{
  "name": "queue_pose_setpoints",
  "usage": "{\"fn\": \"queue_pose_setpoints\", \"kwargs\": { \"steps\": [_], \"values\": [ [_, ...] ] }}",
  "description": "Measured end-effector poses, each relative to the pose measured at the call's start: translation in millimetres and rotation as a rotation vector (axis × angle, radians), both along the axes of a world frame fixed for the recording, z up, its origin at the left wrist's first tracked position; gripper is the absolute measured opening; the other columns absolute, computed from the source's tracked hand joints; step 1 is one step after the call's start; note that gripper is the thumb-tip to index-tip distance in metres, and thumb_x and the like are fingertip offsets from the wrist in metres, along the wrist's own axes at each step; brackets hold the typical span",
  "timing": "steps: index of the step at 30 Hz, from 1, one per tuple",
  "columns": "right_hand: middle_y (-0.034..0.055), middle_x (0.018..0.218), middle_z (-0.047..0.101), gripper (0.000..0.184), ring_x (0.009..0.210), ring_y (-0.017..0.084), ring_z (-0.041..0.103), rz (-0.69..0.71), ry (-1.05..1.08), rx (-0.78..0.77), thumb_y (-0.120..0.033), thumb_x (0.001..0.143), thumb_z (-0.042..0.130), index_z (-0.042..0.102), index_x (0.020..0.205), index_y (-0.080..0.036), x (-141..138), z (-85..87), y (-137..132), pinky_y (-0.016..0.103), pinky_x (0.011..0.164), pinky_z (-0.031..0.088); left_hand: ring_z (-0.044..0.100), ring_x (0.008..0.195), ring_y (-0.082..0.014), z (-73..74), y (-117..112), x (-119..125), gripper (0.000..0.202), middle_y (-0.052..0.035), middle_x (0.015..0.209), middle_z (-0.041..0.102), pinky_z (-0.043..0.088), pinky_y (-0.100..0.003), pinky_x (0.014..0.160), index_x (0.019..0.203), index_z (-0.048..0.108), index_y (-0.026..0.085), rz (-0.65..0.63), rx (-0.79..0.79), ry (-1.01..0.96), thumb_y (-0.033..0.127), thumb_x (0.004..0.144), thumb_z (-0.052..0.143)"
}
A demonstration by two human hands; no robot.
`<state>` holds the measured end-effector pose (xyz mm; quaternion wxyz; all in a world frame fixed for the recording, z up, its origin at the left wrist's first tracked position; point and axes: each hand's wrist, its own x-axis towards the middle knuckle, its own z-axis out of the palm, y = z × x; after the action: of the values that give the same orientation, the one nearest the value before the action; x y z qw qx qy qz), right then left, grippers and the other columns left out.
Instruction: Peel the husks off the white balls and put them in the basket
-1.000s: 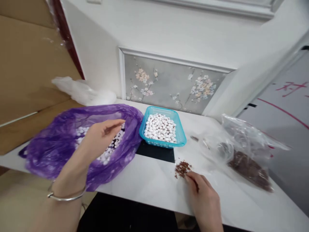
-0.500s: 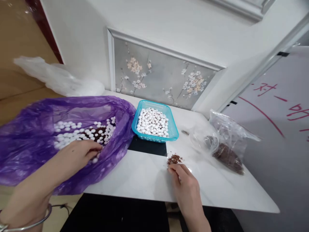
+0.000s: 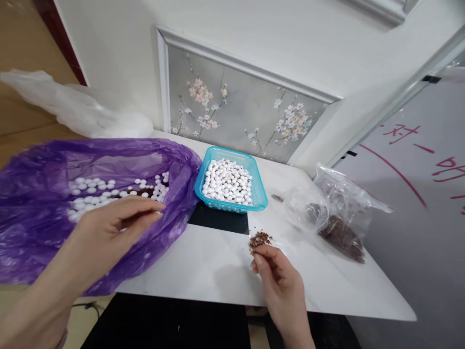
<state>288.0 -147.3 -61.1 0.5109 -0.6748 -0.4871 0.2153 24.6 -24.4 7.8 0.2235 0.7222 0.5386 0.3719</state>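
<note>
My left hand (image 3: 109, 232) hovers over the near edge of an open purple plastic bag (image 3: 43, 213) that holds several small white round beads (image 3: 98, 191). Its fingers are pressed together in a pinch, and what they hold is hidden. My right hand (image 3: 278, 278) rests on the white table (image 3: 210, 264), fingers curled in a pinch just below a small pile of reddish-brown bits (image 3: 258, 239). A turquoise basket (image 3: 229, 186) heaped with the same white beads stands behind the pile, to the right of the bag.
A clear plastic bag (image 3: 339, 215) with dark brown bits lies at the right of the table. A crumpled white bag (image 3: 72, 109) sits at the back left by the wall. A whiteboard with red marks (image 3: 417, 160) leans at the right.
My left hand has lifted out of the beads toward the bag's near edge. My right hand has drawn slightly back from the brown pile. The view has shifted a little.
</note>
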Motion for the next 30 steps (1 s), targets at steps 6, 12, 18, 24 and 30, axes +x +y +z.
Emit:
{"fn": "queue_pose_setpoints", "kwargs": {
  "steps": [6, 12, 18, 24, 30],
  "values": [
    [-0.0011, 0.083, 0.059, 0.027, 0.069, 0.01, 0.059, 0.178, 0.178, 0.196, -0.019, 0.09, 0.052, 0.057, 0.115, -0.027, -10.6, 6.0, 0.3, 0.023, 0.066, 0.05, 0.062, 0.082, -0.019, -18.1, -32.0, 51.7, 0.015, -0.0007, 0.09, 0.071, 0.05, -0.022, 0.072, 0.081, 0.074, 0.027, -0.295, -0.515, -0.525, 0.035, 0.069, 0.074],
    [-0.002, 0.078, 0.058, 0.02, 0.072, 0.011, 0.057, 0.27, 0.147, 0.243, -0.014, 0.088, 0.055, 0.062, 0.101, -0.028, -16.4, 11.8, -0.1, 0.022, 0.065, 0.047, 0.061, 0.081, -0.0134, -31.0, -50.2, 83.5, 0.012, -0.0014, 0.081, 0.07, 0.048, -0.019, 0.077, 0.081, 0.075, 0.022, -0.368, -0.96, -0.869, 0.031, 0.074, 0.072],
    [-0.0007, 0.081, 0.061, 0.019, 0.075, 0.013, 0.059, 0.283, 0.139, 0.279, -0.012, 0.087, 0.056, 0.062, 0.096, -0.026, -19.5, 14.5, 0.2, 0.025, 0.069, 0.048, 0.061, 0.079, -0.0117, -32.1, -49.0, 86.8, 0.01, -0.0002, 0.081, 0.069, 0.047, -0.017, 0.076, 0.081, 0.075, 0.022, -0.374, -1.014, -0.909, 0.029, 0.073, 0.073],
    [0.0006, 0.084, 0.061, 0.019, 0.079, 0.015, 0.058, 0.289, 0.076, 0.282, -0.01, 0.087, 0.055, 0.061, 0.096, -0.026, -21.8, 15.1, 1.6, 0.026, 0.071, 0.048, 0.058, 0.078, -0.0121, -35.5, -49.3, 87.5, 0.011, -0.0013, 0.079, 0.068, 0.047, -0.017, 0.073, 0.079, 0.075, 0.021, -0.359, -1.016, -0.924, 0.03, 0.072, 0.074],
    [0.0013, 0.088, 0.059, 0.018, 0.083, 0.015, 0.058, 0.27, 0.004, 0.245, -0.01, 0.088, 0.052, 0.061, 0.092, -0.025, -14.1, 11.1, 1.1, 0.026, 0.073, 0.047, 0.057, 0.077, -0.0114, -40.0, -49.0, 90.8, 0.012, -0.0009, 0.077, 0.066, 0.048, -0.015, 0.073, 0.077, 0.075, 0.02, -0.348, -1.056, -0.922, 0.03, 0.071, 0.074]
  ]
}}
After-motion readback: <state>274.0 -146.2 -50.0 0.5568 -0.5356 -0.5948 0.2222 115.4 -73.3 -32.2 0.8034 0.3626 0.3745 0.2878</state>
